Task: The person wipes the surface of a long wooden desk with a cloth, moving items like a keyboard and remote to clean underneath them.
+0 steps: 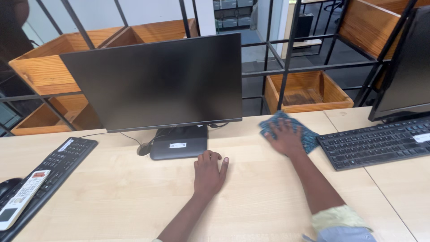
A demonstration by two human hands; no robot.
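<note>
Here, blue cloth (291,130) under right hand (285,140)

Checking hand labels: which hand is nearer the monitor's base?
Left. The left hand lies flat on the desk just in front of the monitor base, by its right corner. The right hand is farther right, pressing a blue cloth.

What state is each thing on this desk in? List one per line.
Monitor: screen dark, upright.
Blue cloth: flat under right hand.
Left hand: flat on desk, empty.
Right keyboard: flat, untouched.
Remote: lying on left keyboard.
</note>
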